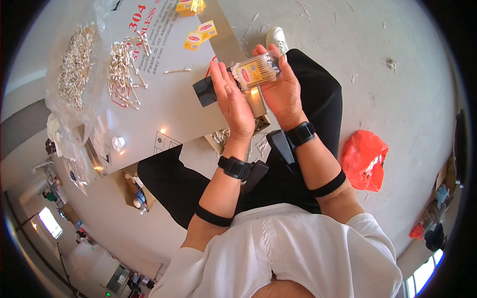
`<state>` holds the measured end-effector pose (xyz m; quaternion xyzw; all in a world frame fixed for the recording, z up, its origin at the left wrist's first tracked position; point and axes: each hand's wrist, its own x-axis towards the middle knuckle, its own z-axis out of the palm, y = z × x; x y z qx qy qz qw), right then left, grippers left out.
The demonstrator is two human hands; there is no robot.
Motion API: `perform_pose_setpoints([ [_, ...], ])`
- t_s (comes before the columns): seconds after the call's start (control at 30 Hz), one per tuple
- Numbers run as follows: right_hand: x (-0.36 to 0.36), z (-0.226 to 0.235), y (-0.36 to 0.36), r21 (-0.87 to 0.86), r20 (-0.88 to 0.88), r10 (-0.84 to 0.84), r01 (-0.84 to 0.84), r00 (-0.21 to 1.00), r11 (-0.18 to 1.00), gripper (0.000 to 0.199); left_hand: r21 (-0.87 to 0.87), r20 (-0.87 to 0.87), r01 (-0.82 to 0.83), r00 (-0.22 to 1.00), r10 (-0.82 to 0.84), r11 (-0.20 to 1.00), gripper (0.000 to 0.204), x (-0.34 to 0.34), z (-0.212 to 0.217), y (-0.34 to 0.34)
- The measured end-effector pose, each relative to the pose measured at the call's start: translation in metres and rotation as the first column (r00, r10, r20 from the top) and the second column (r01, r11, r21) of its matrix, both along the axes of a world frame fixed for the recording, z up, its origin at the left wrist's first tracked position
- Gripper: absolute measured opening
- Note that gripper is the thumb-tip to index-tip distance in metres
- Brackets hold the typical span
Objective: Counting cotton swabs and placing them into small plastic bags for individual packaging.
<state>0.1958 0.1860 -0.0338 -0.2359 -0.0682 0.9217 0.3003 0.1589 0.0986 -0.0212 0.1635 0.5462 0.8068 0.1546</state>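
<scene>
A clear bag of cotton swabs (254,72) with a yellow card inside is held up at the table's edge, between my two hands. My right hand (283,92) cups its right end, thumb up along the wrapper and fingers behind. My left hand (232,107) stands at the left end, fingers stretched out and palm turned toward the bag; whether it presses on the bag is hard to tell. Behind the left hand sits a black block-like object (204,91), partly hidden. A single cotton swab (177,71) lies on the table nearby.
On the metal-topped table (164,116) are a loose pile of swabs (124,72), a large plastic bag of swabs (77,67) and yellow cards (200,36). An open box with swabs (220,136) stands below the edge. A red bag (365,160) lies on the floor.
</scene>
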Motion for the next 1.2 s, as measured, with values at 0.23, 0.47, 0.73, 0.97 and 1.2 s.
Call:
perform_pose_setpoints([
  [0.23,-0.006,-0.002,-0.004,0.038,0.065,0.013,-0.015,0.998,0.999,0.048,-0.112,-0.065,-0.034,0.997,0.027,0.993,0.087,-0.003,-0.001,0.01],
  [0.47,-0.009,-0.003,-0.01,0.123,0.082,-0.017,0.006,0.996,0.992,0.046,-0.101,-0.051,-0.065,0.997,0.06,0.993,0.084,0.001,0.0,0.015],
  [0.73,-0.012,-0.001,-0.013,0.085,0.05,-0.02,0.016,0.999,0.996,0.045,0.078,0.128,-0.01,0.992,0.0,0.997,0.081,0.002,0.002,0.022],
  [0.97,-0.006,0.0,-0.005,0.013,0.023,-0.02,0.02,1.0,1.0,0.046,-0.079,0.077,0.044,0.996,-0.038,0.996,0.08,0.017,0.009,-0.008],
  [1.2,-0.011,-0.002,-0.011,0.117,0.076,-0.05,0.041,0.996,0.992,0.042,-0.033,0.116,0.086,0.99,-0.082,0.996,0.08,0.01,0.009,-0.009],
])
